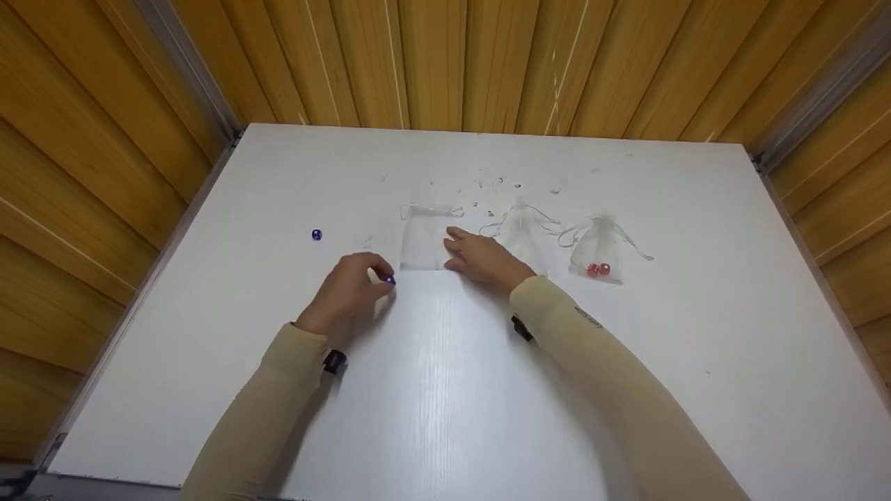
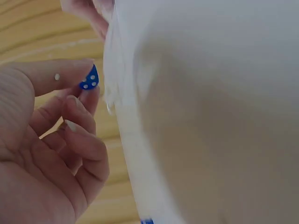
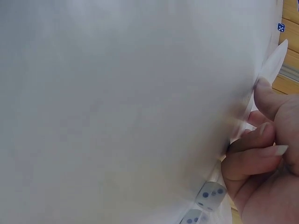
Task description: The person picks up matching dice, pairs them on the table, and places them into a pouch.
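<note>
Mid-frame in the head view, the right hand (image 1: 487, 260) rested, fingers parted, on a translucent white drawstring bag (image 1: 422, 240), apparently steadying it, near the left hand (image 1: 350, 287) and its small blue, white-dotted die (image 1: 390, 280). Upper left in the left wrist view, thumb and finger pinched the die, apt for its smallness; far right in the right wrist view, the thumb touched the bag.

Pinched die (image 2: 89, 78) blue with white dots, loose die (image 1: 317, 235) blue, bagged pair (image 1: 604, 269) red. Other dice (image 3: 211, 196) look pale grey, dark-dotted, though the view is blurred. Bags (image 1: 424, 240) sheer white; table (image 1: 418, 403) white; wall (image 1: 431, 62) yellow-brown, plank-striped; sleeves (image 1: 598, 355) beige.
</note>
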`<state>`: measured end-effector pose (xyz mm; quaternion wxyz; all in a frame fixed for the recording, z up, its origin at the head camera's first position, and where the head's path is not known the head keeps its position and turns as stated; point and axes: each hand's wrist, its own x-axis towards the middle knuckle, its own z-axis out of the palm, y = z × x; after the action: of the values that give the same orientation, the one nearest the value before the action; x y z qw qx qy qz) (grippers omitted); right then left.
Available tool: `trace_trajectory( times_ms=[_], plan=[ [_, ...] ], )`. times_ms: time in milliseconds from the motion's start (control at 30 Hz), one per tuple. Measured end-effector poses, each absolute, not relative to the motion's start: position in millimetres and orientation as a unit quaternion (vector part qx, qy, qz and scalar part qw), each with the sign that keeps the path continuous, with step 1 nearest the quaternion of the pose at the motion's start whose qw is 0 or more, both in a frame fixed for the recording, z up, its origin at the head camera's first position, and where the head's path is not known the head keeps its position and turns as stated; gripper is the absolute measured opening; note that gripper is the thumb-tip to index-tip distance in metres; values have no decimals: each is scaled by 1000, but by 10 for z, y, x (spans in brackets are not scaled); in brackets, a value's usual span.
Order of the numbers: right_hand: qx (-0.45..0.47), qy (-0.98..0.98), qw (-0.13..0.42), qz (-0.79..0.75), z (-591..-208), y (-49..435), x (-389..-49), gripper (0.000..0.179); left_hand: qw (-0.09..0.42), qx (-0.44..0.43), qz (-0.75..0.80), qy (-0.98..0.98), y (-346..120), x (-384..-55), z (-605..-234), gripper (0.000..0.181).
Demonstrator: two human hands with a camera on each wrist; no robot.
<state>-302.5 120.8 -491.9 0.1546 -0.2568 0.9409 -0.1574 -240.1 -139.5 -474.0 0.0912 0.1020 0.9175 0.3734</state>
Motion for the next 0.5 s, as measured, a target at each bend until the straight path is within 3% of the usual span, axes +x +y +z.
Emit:
trace_trajectory(
  times_ms=[233,500],
  plan=[
    [-260,942,147,-152,-4914,1226,-3029,57,92,198,365,905,-999,-2331,-4703,10],
    [-271,940,134,-161,-4919,1223,-3027,53,128,315,367,866,-651,-2265,-4736,14]
  ],
)
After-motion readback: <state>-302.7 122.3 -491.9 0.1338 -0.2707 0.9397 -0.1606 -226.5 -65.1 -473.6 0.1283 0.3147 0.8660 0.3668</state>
